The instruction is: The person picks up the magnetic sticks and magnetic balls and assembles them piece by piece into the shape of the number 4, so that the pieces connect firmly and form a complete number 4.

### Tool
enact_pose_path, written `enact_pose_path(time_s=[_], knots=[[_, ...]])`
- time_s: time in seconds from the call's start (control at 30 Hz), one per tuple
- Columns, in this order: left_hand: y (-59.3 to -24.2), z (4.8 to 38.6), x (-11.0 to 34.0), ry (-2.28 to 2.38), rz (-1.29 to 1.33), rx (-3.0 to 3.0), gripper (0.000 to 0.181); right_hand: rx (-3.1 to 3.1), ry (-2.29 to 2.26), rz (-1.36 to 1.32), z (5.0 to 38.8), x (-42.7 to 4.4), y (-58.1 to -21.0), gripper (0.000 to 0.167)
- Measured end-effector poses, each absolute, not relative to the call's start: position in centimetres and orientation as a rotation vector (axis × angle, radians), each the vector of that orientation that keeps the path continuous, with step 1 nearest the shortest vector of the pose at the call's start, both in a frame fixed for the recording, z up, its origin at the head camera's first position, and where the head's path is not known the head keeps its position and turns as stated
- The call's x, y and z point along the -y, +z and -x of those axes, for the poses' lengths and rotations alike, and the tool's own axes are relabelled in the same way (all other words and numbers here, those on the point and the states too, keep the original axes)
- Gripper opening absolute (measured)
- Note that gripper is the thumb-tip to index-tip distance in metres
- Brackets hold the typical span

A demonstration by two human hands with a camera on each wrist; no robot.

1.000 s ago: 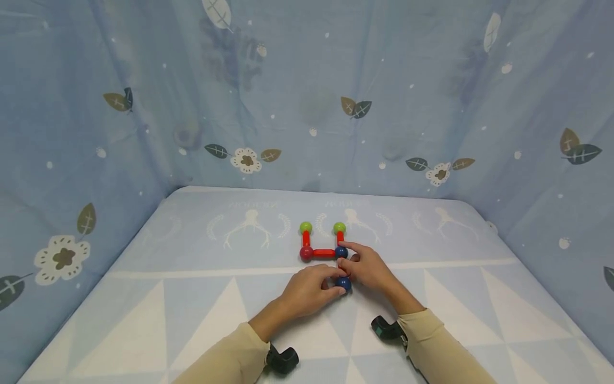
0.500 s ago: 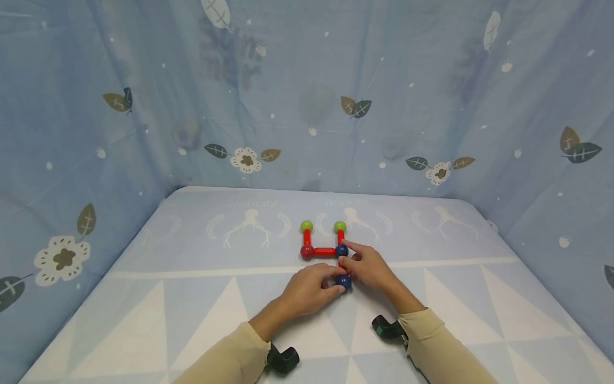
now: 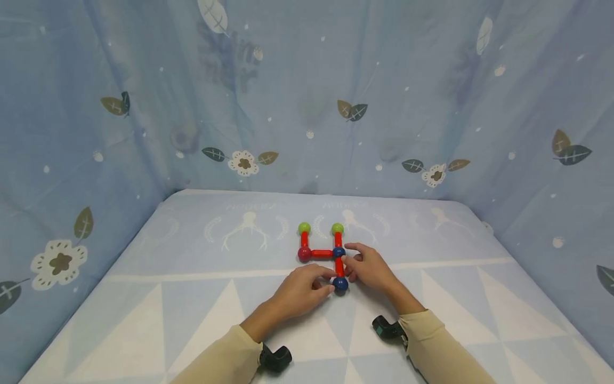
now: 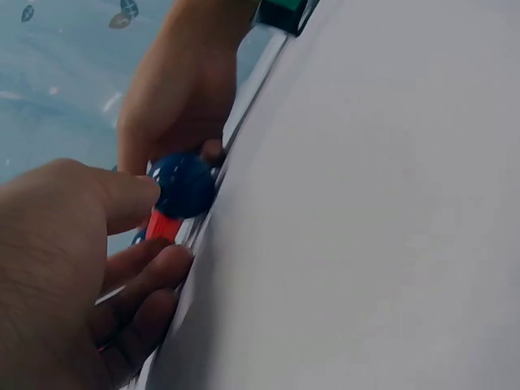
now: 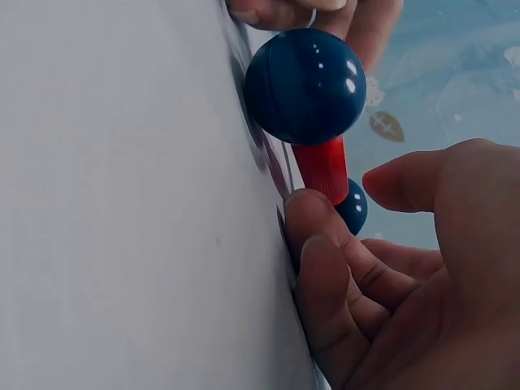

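On the table lies a flat toy figure of red rods (image 3: 321, 254) joined by balls. Two green balls (image 3: 304, 228) top its far rods; a red ball (image 3: 304, 254) and a blue ball (image 3: 338, 253) sit at the middle. A nearer blue ball (image 3: 340, 284) ends the rod towards me. My left hand (image 3: 303, 290) is just left of that ball; in the left wrist view its thumb overlaps the ball's edge, and contact is unclear. To the right of the near red rod (image 5: 322, 169), my right hand (image 3: 371, 269) has its thumb and fingers apart, gripping nothing.
A pale patterned cloth covers the table (image 3: 192, 320). Blue curtain (image 3: 307, 96) with leaf and flower prints closes off the back and sides. Dark wrist devices (image 3: 387, 328) hang by both sleeves, close above the table.
Both hands have loosened from the near rod and blue ball, the left drawing slightly left and the right slightly right. The near rod now shows plainly. The view has shifted a little.
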State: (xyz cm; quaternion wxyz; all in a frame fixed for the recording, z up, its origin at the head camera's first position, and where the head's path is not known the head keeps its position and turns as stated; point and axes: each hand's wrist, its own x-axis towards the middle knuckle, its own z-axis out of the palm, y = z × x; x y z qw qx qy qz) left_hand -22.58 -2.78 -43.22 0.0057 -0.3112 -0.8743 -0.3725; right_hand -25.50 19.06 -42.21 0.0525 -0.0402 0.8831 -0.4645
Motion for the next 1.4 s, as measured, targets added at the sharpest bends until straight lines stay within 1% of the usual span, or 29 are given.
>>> enact_pose_path(time_s=[0.13,0.27,0.47,0.73,0.93,1.13,1.4], knots=[[-43.3,22.9,4.2,-1.178,0.952,2.726,0.022,-2.644,-1.444,0.076,25.4,-19.1,-42.6,0.049],[-43.0,23.3,5.8,-1.159,0.896,2.732,0.019,-2.633,-1.48,0.051,25.2,-19.0,-42.6,0.046],[-42.4,24.4,8.3,-1.183,0.678,2.718,0.017,-2.649,-1.493,0.047,25.5,-19.0,-42.1,0.041],[-42.0,25.8,11.2,-1.219,0.445,2.668,0.018,-2.662,-1.506,0.046,26.2,-19.8,-42.2,0.041],[-42.0,26.3,12.6,-1.132,0.409,2.696,0.02,-2.659,-1.512,-0.014,26.5,-21.1,-42.3,0.043],[-42.2,26.8,13.5,-1.122,0.393,2.687,0.019,-2.656,-1.524,-0.015,26.4,-22.3,-42.0,0.045],[-42.7,27.7,13.7,-1.164,0.394,2.675,0.019,-2.666,-1.557,-0.004,26.9,-24.2,-41.7,0.039]])
